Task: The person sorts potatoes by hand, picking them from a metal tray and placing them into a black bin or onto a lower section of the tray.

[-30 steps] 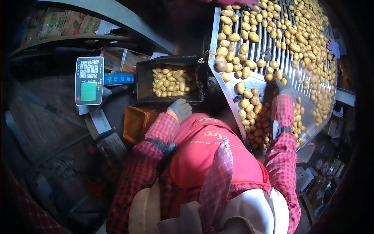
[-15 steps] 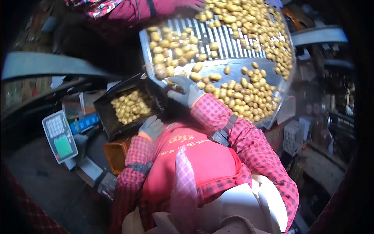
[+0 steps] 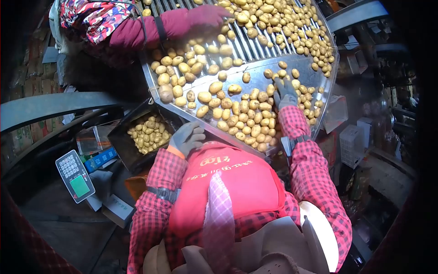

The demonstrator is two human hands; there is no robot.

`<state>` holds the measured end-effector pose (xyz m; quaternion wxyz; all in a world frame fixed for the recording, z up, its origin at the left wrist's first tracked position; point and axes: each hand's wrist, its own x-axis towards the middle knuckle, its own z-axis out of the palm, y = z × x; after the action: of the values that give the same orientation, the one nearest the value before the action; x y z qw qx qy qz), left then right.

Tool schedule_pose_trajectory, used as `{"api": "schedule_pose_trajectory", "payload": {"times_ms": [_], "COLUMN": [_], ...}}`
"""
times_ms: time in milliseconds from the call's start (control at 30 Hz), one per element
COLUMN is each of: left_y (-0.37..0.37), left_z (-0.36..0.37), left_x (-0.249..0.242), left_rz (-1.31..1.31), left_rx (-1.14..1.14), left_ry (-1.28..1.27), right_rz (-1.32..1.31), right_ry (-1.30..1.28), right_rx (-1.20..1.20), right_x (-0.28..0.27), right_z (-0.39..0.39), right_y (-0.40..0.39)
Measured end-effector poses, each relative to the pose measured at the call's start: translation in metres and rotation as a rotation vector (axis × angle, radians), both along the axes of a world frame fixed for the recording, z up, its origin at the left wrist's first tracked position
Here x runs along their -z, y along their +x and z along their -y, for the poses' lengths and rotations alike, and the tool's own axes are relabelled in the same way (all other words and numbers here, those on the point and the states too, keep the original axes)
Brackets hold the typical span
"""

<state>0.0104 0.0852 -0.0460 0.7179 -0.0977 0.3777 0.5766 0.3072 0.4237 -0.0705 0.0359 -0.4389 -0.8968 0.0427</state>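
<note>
My right hand (image 3: 286, 95), in a grey glove, reaches onto the metal sorting table (image 3: 258, 66) with its fingers stretched out over the potatoes (image 3: 253, 112). They lie in a loose heap on the smooth metal to the left of it. My left hand (image 3: 186, 138), also gloved in grey, hovers near the table's front edge with fingers loosely bent and apart, and no object shows in it. Beside it, to the left, a black crate (image 3: 119, 139) holds a pile of small potatoes (image 3: 149, 134).
Across the table, another person's maroon sleeve (image 3: 175, 25) and gloved hand reach over the slatted part, among more potatoes (image 3: 273, 18). A scale display (image 3: 75, 176) stands at left, near an orange crate (image 3: 135, 186). A white basket (image 3: 351, 146) is at right.
My right hand has moved right across the heap, away from the table's left corner. My left hand has risen slightly towards the table edge. The other person's arm extends farther over the slats.
</note>
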Motion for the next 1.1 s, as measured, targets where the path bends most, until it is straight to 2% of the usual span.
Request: {"api": "schedule_pose_trajectory", "payload": {"times_ms": [33, 67, 100, 133, 200, 233, 267, 333, 400, 433, 467, 533, 633, 733, 767, 833, 867, 933, 1000, 1033, 1100], "left_y": [0.012, 0.02, 0.027, 0.032, 0.031, 0.037, 0.038, 0.047, 0.071, 0.082, 0.094, 0.103, 0.092, 0.074, 0.06, 0.04, 0.029, 0.022, 0.015, 0.013, 0.014], "left_z": [-0.027, -0.04, -0.052, -0.063, -0.086, -0.097, -0.113, -0.143, -0.173, -0.17, -0.167, -0.169, -0.179, -0.164, -0.165, -0.154, -0.16, -0.166, -0.159, -0.157, -0.155], "left_x": [-0.022, -0.013, -0.008, -0.001, 0.029, 0.034, 0.033, 0.021, -0.003, 0.021, 0.043, 0.054, 0.006, 0.012, 0.018, 0.009, 0.005, -0.003, 0.018, 0.029, 0.037], "left_rz": [-0.227, -0.351, -0.446, -0.541, -1.199, -1.393, -1.481, -1.872, -1.952, -2.111, -2.255, -2.337, -1.831, -2.006, -2.041, -2.207, -2.019, -1.948, -1.868, -1.83, -1.729], "left_rx": [0.062, 0.113, 0.108, 0.102, 0.24, 0.161, 0.247, 0.488, 1.103, 1.128, 1.036, 1.059, 0.972, 0.427, 0.442, 0.618, 0.85, 1.043, 0.934, 0.879, 0.695], "left_ry": [-0.225, -0.255, -0.209, -0.158, -0.015, 0.049, 0.071, 0.308, 0.198, 0.28, 0.332, 0.272, 0.37, 0.514, 0.394, -0.002, -0.2, -0.287, -0.262, -0.247, -0.226], "right_rz": [-0.051, -0.103, 0.056, -0.042, -0.234, -0.317, -0.32, -0.197, -0.188, -0.185, -0.204, -0.239, -0.311, -0.319, -0.384, -0.359, -0.349, -0.398, -0.466, -0.287, -0.166], "right_ry": [-0.01, -0.02, -0.236, -0.221, -0.19, -0.135, -0.08, -0.169, -0.181, -0.191, -0.202, -0.226, -0.11, -0.184, -0.157, -0.169, -0.174, -0.224, -0.286, -0.392, -0.235], "right_rx": [-0.039, -0.077, -0.002, -0.03, -0.083, -0.185, -0.217, -0.154, -0.149, -0.148, -0.14, -0.123, -0.102, -0.053, -0.023, -0.038, -0.052, 0.011, 0.025, 0.019, -0.098], "right_x": [0.002, 0.004, -0.039, -0.035, -0.009, 0.004, 0.008, -0.001, 0.014, 0.024, 0.024, 0.023, 0.031, 0.042, 0.061, 0.037, 0.027, 0.026, 0.006, -0.026, -0.001], "right_z": [0.006, 0.011, 0.022, 0.029, 0.042, 0.044, 0.048, 0.061, 0.061, 0.061, 0.061, 0.061, 0.06, 0.06, 0.06, 0.058, 0.058, 0.052, 0.043, 0.038, 0.041], "right_y": [0.003, 0.006, -0.009, 0.0, 0.015, 0.021, 0.025, 0.032, 0.045, 0.049, 0.051, 0.052, 0.054, 0.053, 0.056, 0.054, 0.049, 0.043, 0.034, 0.017, 0.001]}}
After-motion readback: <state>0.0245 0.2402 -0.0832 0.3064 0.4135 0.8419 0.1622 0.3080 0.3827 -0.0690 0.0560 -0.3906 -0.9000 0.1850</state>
